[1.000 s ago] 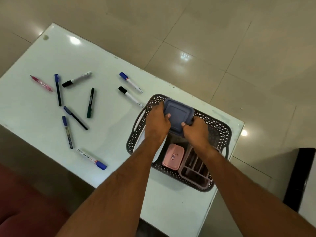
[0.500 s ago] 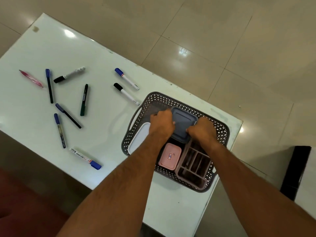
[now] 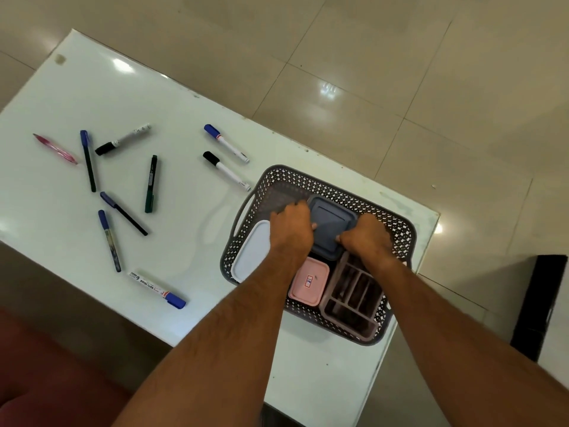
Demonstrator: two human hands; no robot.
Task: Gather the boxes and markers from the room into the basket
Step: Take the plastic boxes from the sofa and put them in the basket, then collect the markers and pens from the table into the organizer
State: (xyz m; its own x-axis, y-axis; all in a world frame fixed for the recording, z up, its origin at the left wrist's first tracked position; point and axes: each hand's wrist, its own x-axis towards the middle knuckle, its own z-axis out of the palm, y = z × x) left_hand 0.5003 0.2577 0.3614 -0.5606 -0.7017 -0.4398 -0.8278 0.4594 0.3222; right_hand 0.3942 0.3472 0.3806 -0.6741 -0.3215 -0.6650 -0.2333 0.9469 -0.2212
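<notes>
A grey perforated basket (image 3: 311, 177) stands on the right part of the white table (image 3: 154, 97). Inside it a grey-blue lidded box (image 3: 331, 228) lies at the back, gripped on its left side by my left hand (image 3: 291, 231) and on its right side by my right hand (image 3: 366, 238). A white box (image 3: 249, 251), a pink box (image 3: 309, 283) and a pink divided organizer (image 3: 354, 298) also sit in the basket. Several markers and pens lie loose on the table to the left, the nearest being a black-capped marker (image 3: 226, 171) and a blue-capped marker (image 3: 226, 143).
A blue-capped marker (image 3: 157, 289) lies near the table's front edge. A pink pen (image 3: 55, 148) is farthest left. Tiled floor surrounds the table. A dark red seat (image 3: 46, 380) is at the lower left, a black object (image 3: 538, 303) at the right.
Both hands have lowered the grey-blue box from above the basket rim down into the basket's back part. The markers have not moved.
</notes>
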